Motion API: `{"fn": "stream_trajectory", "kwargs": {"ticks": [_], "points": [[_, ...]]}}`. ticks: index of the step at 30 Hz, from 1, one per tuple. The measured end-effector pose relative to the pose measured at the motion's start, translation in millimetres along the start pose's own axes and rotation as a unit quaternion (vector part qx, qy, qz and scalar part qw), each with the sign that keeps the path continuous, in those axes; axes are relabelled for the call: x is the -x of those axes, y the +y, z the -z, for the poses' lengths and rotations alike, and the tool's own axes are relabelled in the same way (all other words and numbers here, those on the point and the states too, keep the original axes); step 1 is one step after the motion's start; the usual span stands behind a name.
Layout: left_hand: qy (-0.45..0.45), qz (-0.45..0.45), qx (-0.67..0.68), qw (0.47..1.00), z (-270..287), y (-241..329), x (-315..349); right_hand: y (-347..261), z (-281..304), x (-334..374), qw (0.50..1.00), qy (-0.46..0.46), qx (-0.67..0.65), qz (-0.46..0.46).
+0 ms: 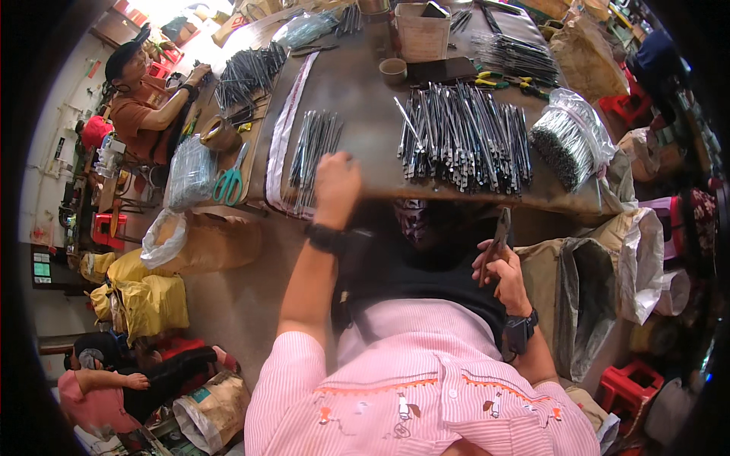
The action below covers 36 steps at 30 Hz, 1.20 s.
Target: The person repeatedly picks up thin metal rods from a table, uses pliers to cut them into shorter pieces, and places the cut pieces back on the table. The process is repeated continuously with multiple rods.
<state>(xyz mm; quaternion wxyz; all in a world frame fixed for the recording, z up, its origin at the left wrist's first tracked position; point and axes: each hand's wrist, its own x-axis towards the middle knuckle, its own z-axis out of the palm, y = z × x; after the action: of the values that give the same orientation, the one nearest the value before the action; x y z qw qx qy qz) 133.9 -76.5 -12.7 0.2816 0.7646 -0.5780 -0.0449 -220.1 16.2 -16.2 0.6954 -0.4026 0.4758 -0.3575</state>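
Observation:
My right hand (503, 275) holds a pair of pliers (499, 231) with the jaws pointing up, just off the table's front edge. Over that edge is my left hand (338, 182), its fingers curled in and slightly blurred; whatever is in them is hidden. It is beside a small bundle of thin metal strips (313, 148) that lies on the table (365, 91). A larger heap of similar dark, shiny strips (464, 137) spreads right of centre. To its right, a bundle of strips (570, 144) is partly wrapped in clear plastic.
Farther back are a small round cup (393, 71), a whitish box (423, 34), yellow-handled pliers (490, 80) and more strips (517, 57). Teal scissors (229, 182) lie at the left edge. A co-worker (141, 99) sits at left. Open sacks (589, 296) stand by my right side.

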Motion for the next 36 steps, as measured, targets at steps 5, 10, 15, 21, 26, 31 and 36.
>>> {"fn": "stream_trajectory", "kwargs": {"ticks": [5,10,15,21,26,31,36], "points": [[-0.027,-0.017,0.030,0.999,-46,46,-17,-5,-9,-3,0.999,-0.039,-0.025,0.013],[-0.058,0.046,0.044,0.996,-74,60,-35,-7,-9,0,0.998,-0.041,-0.027,0.029],[-0.105,0.038,0.014,0.994,-62,56,-35,1,2,3,0.998,-0.005,-0.056,0.001],[-0.144,0.068,-0.039,0.986,-39,61,-28,1,14,4,0.996,0.033,-0.079,-0.009],[-0.175,0.066,0.056,0.981,-39,43,-31,-5,20,8,0.994,0.055,-0.097,0.018],[-0.270,0.084,0.434,0.856,-38,19,-30,-9,33,13,0.988,0.080,-0.127,0.022],[-0.324,0.261,0.513,0.750,-34,22,-30,-10,43,12,0.984,0.108,-0.140,0.029]]}}
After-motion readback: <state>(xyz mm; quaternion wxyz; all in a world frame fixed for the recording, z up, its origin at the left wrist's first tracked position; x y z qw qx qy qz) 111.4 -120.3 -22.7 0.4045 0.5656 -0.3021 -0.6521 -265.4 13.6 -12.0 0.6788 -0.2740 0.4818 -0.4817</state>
